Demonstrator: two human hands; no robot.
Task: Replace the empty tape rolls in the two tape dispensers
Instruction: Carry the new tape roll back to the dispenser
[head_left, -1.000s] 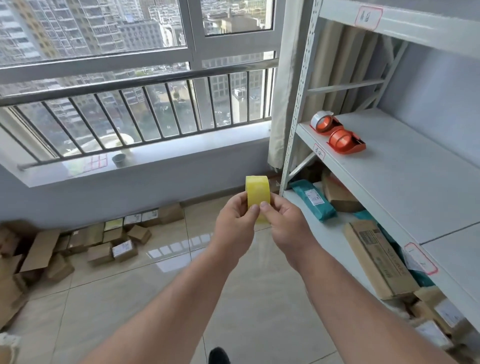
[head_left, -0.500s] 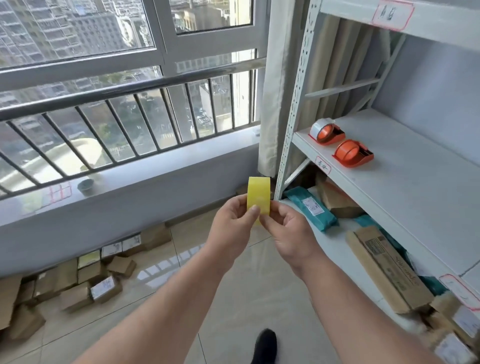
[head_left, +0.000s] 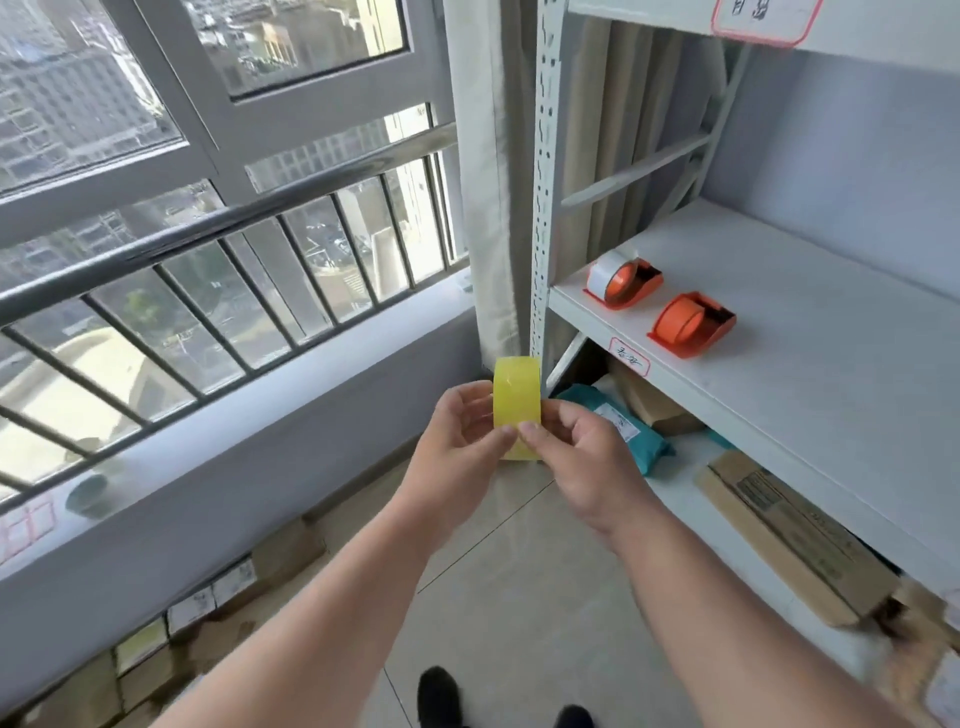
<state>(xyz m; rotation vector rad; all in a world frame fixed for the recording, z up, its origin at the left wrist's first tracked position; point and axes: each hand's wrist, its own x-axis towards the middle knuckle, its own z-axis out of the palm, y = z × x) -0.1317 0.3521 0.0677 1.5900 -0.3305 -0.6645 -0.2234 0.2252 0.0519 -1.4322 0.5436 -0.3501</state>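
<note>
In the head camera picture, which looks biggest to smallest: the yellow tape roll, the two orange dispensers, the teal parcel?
1. Teal parcel, partly hidden by the right hand.
2. Yellow tape roll, though nearer the camera.
3. Near dispenser and far dispenser: look alike.
</note>
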